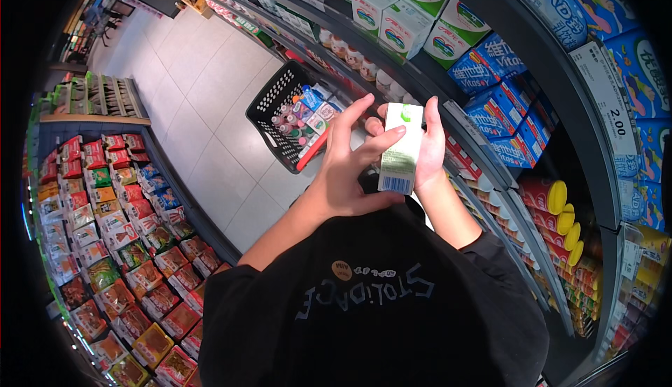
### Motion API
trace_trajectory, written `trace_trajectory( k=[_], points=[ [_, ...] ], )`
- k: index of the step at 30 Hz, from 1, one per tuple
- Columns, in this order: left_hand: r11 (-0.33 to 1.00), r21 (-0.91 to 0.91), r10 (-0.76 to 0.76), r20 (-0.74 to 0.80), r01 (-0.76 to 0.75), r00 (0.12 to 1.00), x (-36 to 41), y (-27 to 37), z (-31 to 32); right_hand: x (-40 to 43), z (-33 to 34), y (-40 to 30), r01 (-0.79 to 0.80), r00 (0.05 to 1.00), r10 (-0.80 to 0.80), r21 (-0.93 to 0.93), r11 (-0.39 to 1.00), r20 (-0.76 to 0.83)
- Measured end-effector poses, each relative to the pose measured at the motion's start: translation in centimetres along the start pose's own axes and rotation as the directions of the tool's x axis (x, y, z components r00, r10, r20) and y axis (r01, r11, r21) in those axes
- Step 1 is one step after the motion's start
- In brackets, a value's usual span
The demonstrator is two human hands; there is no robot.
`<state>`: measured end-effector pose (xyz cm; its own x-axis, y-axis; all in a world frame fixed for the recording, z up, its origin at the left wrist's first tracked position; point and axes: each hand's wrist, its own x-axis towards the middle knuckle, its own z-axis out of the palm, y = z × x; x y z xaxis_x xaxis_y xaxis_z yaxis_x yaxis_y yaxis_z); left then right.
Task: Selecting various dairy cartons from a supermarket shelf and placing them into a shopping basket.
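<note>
A small white and green drink carton [401,151] is held upright in front of my chest. Its side with small print and a barcode faces me. My right hand [431,151] grips it from behind and the right; the thumb points up along the edge and fingertips show past its left side. My left hand [341,164] spreads around the left side, one finger over the carton's face and the thumb by its bottom edge. Beyond my hands, a black shopping basket [270,98] with a red handle [314,151] holds several bottles and cartons.
Dark shelves [556,67] curve along the right, stocked with white-green milk cartons [404,27], blue boxed drinks [504,109] and yellow-lidded red canisters [551,198]. Packaged snacks [126,250] fill a display at left. A tiled aisle [210,124] runs between them. A blurred figure [97,17] shows far off.
</note>
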<state>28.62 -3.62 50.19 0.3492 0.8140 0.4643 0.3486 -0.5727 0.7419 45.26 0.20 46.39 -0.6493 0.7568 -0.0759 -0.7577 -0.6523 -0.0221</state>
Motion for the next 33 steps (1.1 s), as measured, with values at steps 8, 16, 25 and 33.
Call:
trace_trajectory(
  k=[8, 16, 25, 33],
  points=[
    [0.994, 0.111, -0.013, -0.042, 0.017, 0.999, 0.3, -0.6, -0.6, 0.0, 1.5, 0.4, 0.058, 0.976, -0.093, -0.177, 0.983, -0.196],
    [0.806, -0.366, -0.518, -0.056, 0.465, 0.854, -2.3, -4.4, 0.9, 0.5, 2.8, 0.0, 0.132, 0.959, -0.212, -0.362, 0.923, -0.189],
    [0.033, -0.891, -0.685, 0.309, 0.452, 0.659, -4.2, -4.4, 1.4, 0.1, 3.1, 0.0, -0.135, 0.953, -0.066, -0.608, 0.783, -0.296],
    [-0.027, -0.914, -0.613, 0.335, 0.405, 0.716, -4.3, -3.7, 0.9, 0.3, 2.9, -0.1, -0.181, 0.978, 0.039, -0.741, 0.647, -0.205]
  ],
)
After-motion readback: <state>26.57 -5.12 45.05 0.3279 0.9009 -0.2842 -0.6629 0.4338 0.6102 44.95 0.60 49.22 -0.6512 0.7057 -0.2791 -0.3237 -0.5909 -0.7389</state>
